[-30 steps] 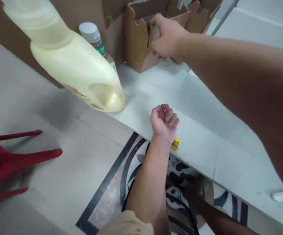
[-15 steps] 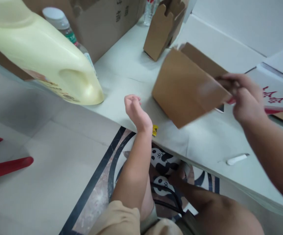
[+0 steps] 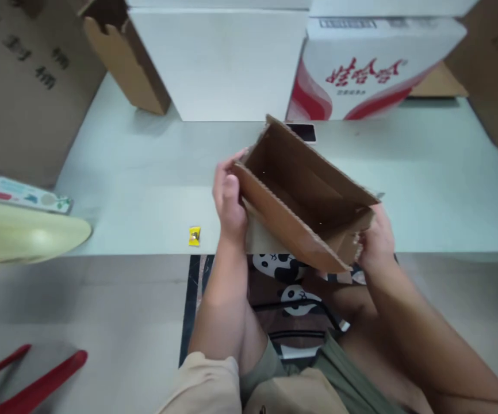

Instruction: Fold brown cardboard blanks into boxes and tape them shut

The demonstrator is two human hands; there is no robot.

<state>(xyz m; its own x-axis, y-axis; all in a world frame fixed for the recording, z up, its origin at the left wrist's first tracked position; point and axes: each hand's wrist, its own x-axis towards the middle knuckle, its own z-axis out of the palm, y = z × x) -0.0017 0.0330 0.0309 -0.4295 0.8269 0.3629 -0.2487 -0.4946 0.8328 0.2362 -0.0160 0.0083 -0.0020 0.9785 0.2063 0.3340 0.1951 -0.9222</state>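
Note:
An open-topped brown cardboard box [image 3: 290, 224] is held tilted above the front edge of the pale table, its dark inside facing me. My left hand [image 3: 230, 198] grips its left end, thumb on the near side. Round the right end is my right hand [image 3: 378, 238], its fingers partly hidden by the cardboard. A small yellow packet [image 3: 194, 236] lies on the table left of my left hand. Behind the box, a dark flat object with a pale rim [image 3: 303, 133] is partly covered.
White cartons [image 3: 227, 63] and a red-lettered carton [image 3: 361, 72] line the table's back. Another brown box [image 3: 128, 63] stands at back left, beside a large carton [image 3: 25, 92]. A pale yellow bottle [image 3: 29, 231] lies across the left edge of view. Red bars [image 3: 42, 382] show lower left.
The view has swung right. My left hand, free before, has taken hold of the box. The box has turned so its open top faces me, and my right hand holds its right end.

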